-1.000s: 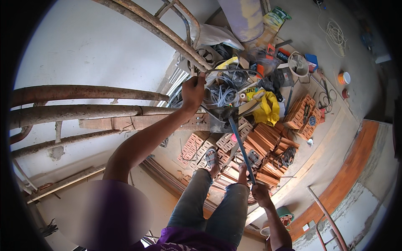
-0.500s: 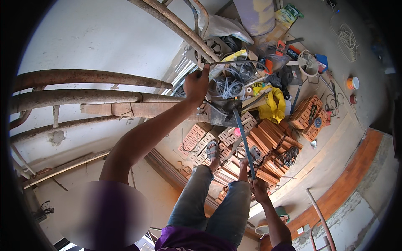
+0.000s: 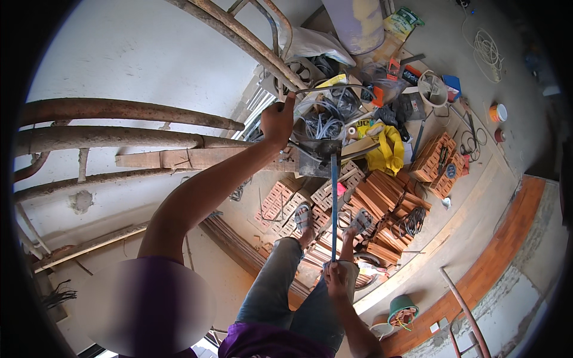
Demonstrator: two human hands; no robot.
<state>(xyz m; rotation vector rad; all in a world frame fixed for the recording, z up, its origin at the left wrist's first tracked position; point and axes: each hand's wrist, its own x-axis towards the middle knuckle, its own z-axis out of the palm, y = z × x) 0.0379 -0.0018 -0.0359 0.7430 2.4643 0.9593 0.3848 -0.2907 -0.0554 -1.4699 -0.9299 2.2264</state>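
Observation:
My left hand (image 3: 277, 126) is closed round a thin bent metal rod (image 3: 334, 88), whose free part curves off to the right above the clutter. Below that hand, a dark metal plate (image 3: 318, 168) sits at the end of a wooden plank (image 3: 221, 157). A long blue flat bar (image 3: 334, 209) reaches from the plate down toward me. Its lower end is gripped in my right hand (image 3: 336, 279), in front of my thigh. Whether the rod touches the bar at the plate is too small to tell.
Rusty scaffold pipes (image 3: 119, 138) cross at left. Under my sandalled feet lie hollow bricks (image 3: 280, 200) and stacked reddish tiles (image 3: 382, 200). Beyond are a yellow cloth (image 3: 385, 152), a white bucket (image 3: 433, 89) and tangled clear tubing (image 3: 322, 125). A green bucket (image 3: 403, 310) stands at lower right.
My right hand has swung left and slightly down with the blue bar, which now stands nearly straight in view instead of slanting right. My left hand stays almost in place on the rod.

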